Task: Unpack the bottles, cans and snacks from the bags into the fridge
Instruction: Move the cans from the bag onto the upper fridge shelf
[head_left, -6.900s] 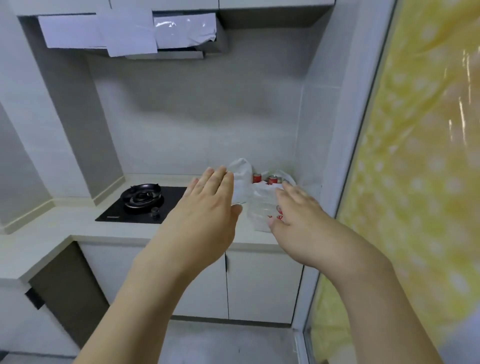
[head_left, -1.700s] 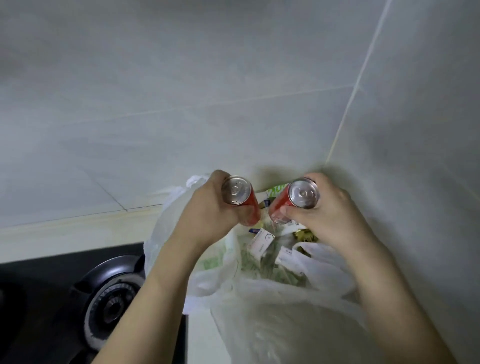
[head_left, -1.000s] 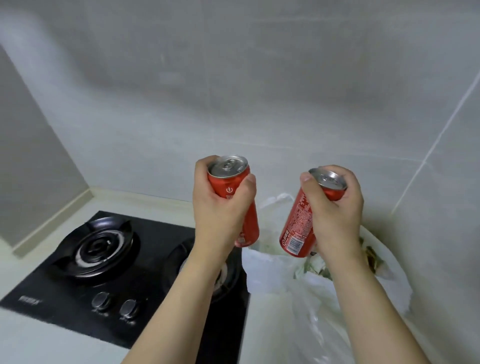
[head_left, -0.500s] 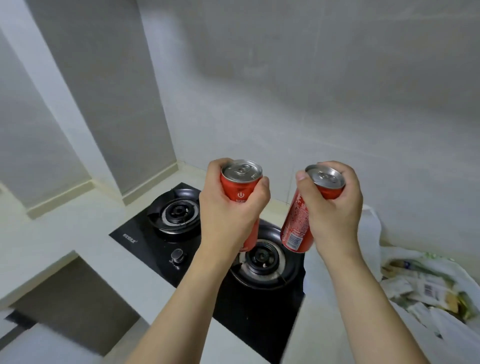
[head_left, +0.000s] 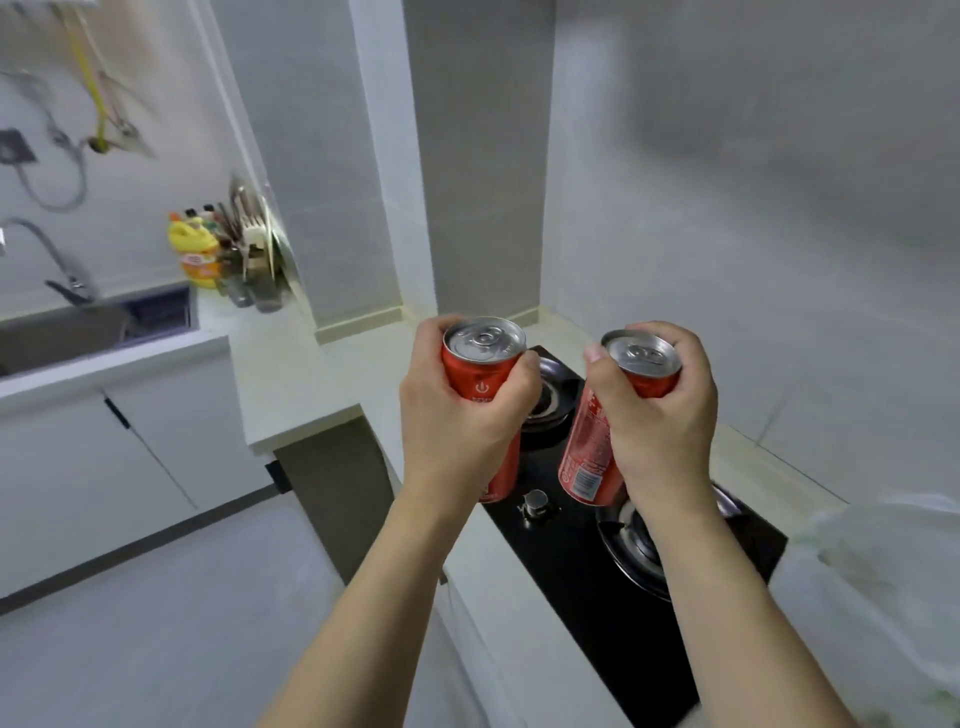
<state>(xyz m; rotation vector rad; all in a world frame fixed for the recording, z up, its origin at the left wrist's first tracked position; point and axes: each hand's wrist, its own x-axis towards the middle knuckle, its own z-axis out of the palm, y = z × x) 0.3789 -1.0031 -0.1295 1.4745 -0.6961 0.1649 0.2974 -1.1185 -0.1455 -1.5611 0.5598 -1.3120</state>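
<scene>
Above the black stove (head_left: 582, 561), each hand is gripping a red can: left hand (head_left: 457, 415) around one can (head_left: 480, 364), right hand (head_left: 660, 415) around another (head_left: 597, 457), now swinging left away from the bag (head_left: 878, 587), probably fridge-bound

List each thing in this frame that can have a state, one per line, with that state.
left hand: grips the left can
right hand: grips the right can
left can: upright, sealed, held in the air
right can: tilted, sealed, held above the stove
stove: burners unlit
plastic bag: on the counter, right of the stove
faucet: no water running
</scene>
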